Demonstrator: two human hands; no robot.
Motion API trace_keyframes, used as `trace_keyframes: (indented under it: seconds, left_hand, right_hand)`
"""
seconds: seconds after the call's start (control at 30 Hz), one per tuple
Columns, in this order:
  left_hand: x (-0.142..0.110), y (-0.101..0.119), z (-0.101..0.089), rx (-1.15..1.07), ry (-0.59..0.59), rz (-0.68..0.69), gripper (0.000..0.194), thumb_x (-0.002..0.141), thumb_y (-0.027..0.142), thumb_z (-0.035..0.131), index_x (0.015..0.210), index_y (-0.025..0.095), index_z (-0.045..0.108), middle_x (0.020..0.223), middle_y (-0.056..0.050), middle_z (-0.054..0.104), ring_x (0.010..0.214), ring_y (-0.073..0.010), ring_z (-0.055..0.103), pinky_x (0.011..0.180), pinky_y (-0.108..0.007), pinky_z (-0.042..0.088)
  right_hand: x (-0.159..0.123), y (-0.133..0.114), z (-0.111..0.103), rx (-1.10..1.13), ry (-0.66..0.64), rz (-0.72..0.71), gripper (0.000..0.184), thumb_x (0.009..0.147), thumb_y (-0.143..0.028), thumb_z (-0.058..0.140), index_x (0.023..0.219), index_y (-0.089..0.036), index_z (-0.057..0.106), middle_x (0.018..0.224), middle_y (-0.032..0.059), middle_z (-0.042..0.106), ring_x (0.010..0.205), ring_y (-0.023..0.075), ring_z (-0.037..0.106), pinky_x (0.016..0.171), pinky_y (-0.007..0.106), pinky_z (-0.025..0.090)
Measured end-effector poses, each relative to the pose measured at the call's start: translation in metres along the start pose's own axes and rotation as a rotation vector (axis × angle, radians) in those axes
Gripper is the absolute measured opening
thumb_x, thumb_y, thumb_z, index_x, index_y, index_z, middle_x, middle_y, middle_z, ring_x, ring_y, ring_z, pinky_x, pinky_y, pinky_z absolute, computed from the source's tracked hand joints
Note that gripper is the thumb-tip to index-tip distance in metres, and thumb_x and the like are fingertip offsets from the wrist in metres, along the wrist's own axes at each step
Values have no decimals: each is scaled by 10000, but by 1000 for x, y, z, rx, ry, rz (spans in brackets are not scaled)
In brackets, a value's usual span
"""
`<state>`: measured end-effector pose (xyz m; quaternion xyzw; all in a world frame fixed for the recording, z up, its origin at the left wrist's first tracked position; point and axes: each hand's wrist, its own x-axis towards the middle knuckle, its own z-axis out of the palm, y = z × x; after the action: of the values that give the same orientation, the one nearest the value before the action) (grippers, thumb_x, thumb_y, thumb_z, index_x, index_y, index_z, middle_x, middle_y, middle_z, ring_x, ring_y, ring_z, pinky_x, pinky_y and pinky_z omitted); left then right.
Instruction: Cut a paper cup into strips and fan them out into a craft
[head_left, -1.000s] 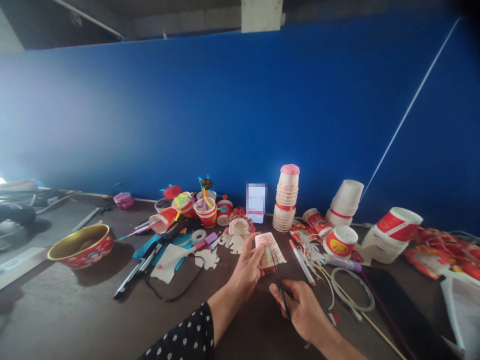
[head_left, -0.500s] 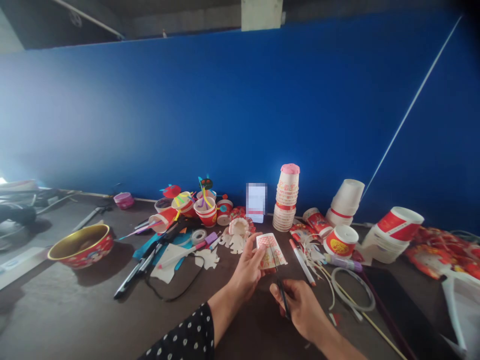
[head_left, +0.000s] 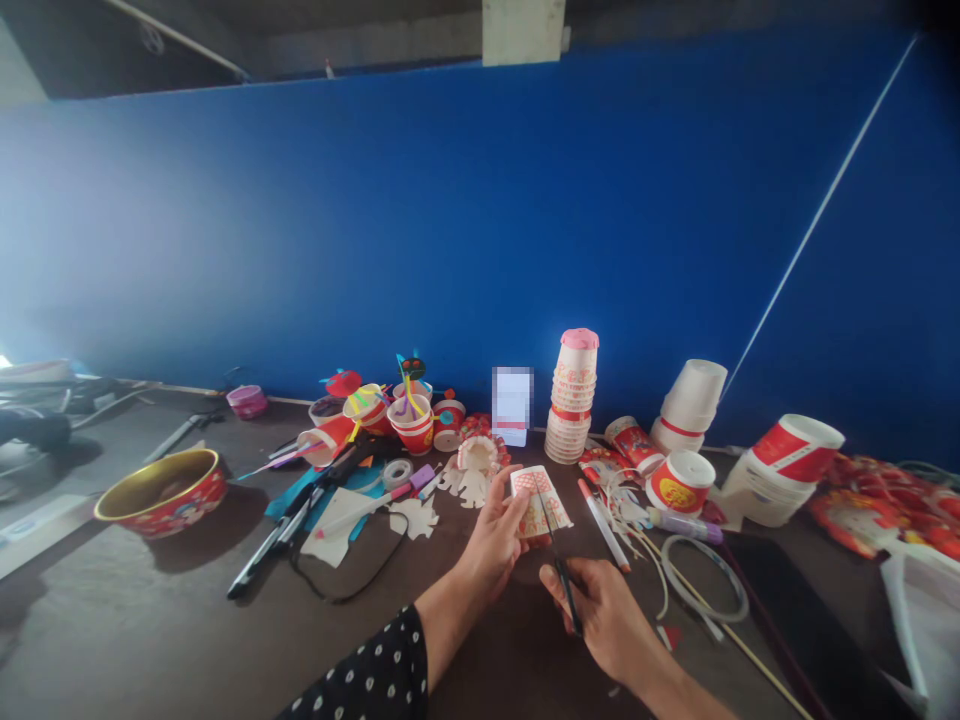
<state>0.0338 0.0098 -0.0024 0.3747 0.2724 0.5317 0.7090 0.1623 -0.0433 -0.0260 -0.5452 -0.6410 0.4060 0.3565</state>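
A paper cup [head_left: 553, 500] with a red and gold print is in my left hand [head_left: 491, 525], thumb on the near side. My right hand [head_left: 604, 610] is closed around the dark handles of a pair of scissors [head_left: 564, 575]. The blades point up and away from me and lie against the cup's printed side. Whether the cup wall is cut along the blades is too small to tell. Just behind the cup lies a white cut-out paper piece [head_left: 474, 488], and a capped marker [head_left: 604, 528] rests to its right.
Behind stand a tall stack of cups [head_left: 570, 400] and a lit phone [head_left: 513, 405]. A gold-lined bowl [head_left: 169, 492] sits at left, near decorated cups [head_left: 412, 425]. To the right are an upturned cup [head_left: 681, 484], a coiled grey cable [head_left: 705, 580] and a dark flat panel [head_left: 802, 620].
The scissor blades look closer together and lie flatter along the cup's side. Both hands stay in nearly the same place.
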Motion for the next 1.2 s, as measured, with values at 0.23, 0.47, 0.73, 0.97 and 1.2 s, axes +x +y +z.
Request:
trace_keyframes:
  seconds: [0.23, 0.47, 0.73, 0.97, 1.2]
  left_hand:
    - [0, 0, 0, -2, 8, -2, 622, 735, 423, 597, 1263, 290, 297, 969, -68, 572, 768, -195, 593, 608, -287, 477]
    - [0, 0, 1, -10, 5, 3, 599, 735, 419, 599, 1237, 265, 311, 958, -69, 552, 741, -183, 585, 586, -282, 476]
    - [0, 1, 1, 10, 20, 10, 607, 720, 436, 606, 1233, 274, 326, 936, -60, 562, 722, -178, 585, 589, -279, 473]
    - [1, 1, 2, -15, 14, 4, 626, 700, 440, 630, 1224, 272, 331, 906, -44, 560, 714, -171, 594, 574, -270, 474]
    - [0, 1, 1, -16, 3, -2, 657, 715, 439, 619, 1262, 288, 289, 954, -57, 562, 732, -175, 596, 586, -273, 477]
  right_hand:
    - [-2, -4, -2, -24, 5, -5, 462, 775, -569, 458, 532, -178, 424, 448, -42, 396, 440, 86, 383, 416, 203, 264]
    - [0, -4, -1, -24, 5, -8, 453, 779, -558, 463, 535, -180, 411, 458, -44, 391, 447, 86, 385, 422, 203, 264]
    - [-1, -5, -1, -66, 13, -8, 483, 772, -598, 443, 532, -180, 422, 454, -42, 410, 449, 90, 399, 427, 205, 278]
    - [-1, -3, -1, -51, 14, -9, 476, 774, -591, 447, 537, -180, 424, 447, -43, 411, 438, 88, 397, 419, 203, 272]
    - [-2, -7, -2, -49, 16, -9, 472, 783, -572, 451, 525, -178, 428, 439, -38, 426, 433, 90, 407, 421, 204, 274]
